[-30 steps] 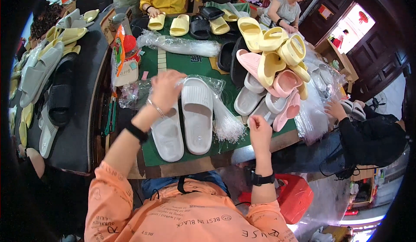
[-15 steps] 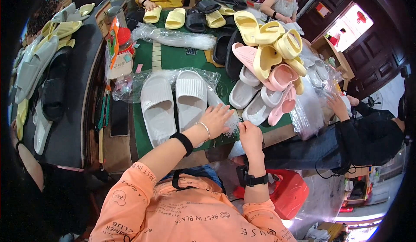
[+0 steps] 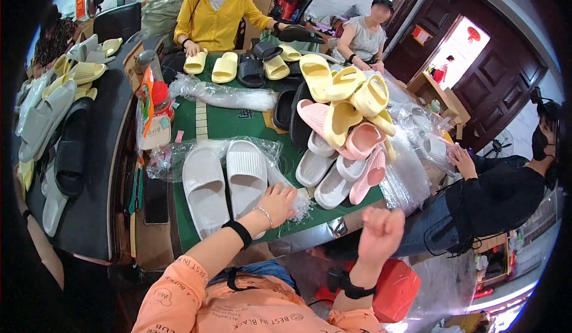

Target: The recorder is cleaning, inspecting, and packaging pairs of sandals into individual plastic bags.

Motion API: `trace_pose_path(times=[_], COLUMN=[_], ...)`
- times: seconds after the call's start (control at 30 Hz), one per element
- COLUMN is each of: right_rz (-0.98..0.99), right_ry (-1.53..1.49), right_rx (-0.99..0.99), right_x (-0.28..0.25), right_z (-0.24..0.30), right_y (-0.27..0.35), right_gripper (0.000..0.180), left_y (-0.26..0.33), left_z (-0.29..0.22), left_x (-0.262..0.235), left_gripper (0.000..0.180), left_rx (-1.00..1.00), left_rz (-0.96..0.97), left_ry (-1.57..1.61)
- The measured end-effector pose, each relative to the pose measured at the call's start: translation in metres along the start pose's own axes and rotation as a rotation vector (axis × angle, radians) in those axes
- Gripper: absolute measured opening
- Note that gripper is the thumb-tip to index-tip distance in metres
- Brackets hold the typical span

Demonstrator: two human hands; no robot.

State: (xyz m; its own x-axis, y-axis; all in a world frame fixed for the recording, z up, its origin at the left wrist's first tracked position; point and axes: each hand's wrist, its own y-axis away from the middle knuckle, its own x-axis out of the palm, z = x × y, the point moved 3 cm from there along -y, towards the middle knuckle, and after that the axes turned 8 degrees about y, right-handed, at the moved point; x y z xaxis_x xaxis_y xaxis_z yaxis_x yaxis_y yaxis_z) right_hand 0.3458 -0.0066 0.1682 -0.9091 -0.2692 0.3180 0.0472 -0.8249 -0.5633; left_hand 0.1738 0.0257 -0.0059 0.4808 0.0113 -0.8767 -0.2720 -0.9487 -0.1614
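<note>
A pair of light grey slippers (image 3: 204,193) lies side by side on the green tabletop, toes away from me. Beside the right-hand one, my left hand (image 3: 277,207) rests with its fingers apart on a bundle of thin clear plastic (image 3: 302,207). My right hand (image 3: 381,232) is raised past the table's near edge with its fingers curled in. Whether it holds anything cannot be made out. More clear plastic (image 3: 262,148) lies under and behind the grey slippers. A pile of yellow, pink and grey slippers (image 3: 342,121) stands to the right of my left hand.
A roll of clear bags (image 3: 232,95) lies across the table's far part. At left are a red-lidded jar (image 3: 159,103), green-handled cutters (image 3: 136,184) and a dark bench (image 3: 98,178) with slippers. Co-workers sit opposite and at right. A red stool (image 3: 396,291) stands below my right arm.
My right hand has moved away from my left hand, rightward off the table. My left hand stays on the plastic. Opposite, the person in yellow now lifts a dark slipper.
</note>
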Motion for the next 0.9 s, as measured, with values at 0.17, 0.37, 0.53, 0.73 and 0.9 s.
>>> trace_pose_path(times=[0.17,0.37,0.53,0.73,0.9], right_rz=[-0.019,0.070,0.000,0.343,0.390], right_ry=[-0.223,-0.564,-0.317,0.152,0.155], right_rx=[-0.155,-0.388,0.177,0.690,0.750], right_x=[-0.005,-0.002,0.023,0.051,0.083], right_z=[0.047,0.109,0.058,-0.094,-0.134], right_y=[0.002,0.015,0.016,0.044,0.065], right_gripper=[0.029,0.025,0.014,0.005,0.010], left_y=[-0.002,-0.004,0.009,0.048,0.074], left_z=[0.001,0.007,0.001,-0.007,0.010], left_x=[-0.001,0.010,-0.012,-0.078,-0.084], left_gripper=[0.056,0.059,0.048,0.029,0.010], left_rx=[-0.007,-0.007,0.057,-0.168,-0.208], left_rz=[-0.010,0.032,-0.244,-0.267,-0.539], left_ry=[-0.017,-0.035,0.130,1.276,0.943])
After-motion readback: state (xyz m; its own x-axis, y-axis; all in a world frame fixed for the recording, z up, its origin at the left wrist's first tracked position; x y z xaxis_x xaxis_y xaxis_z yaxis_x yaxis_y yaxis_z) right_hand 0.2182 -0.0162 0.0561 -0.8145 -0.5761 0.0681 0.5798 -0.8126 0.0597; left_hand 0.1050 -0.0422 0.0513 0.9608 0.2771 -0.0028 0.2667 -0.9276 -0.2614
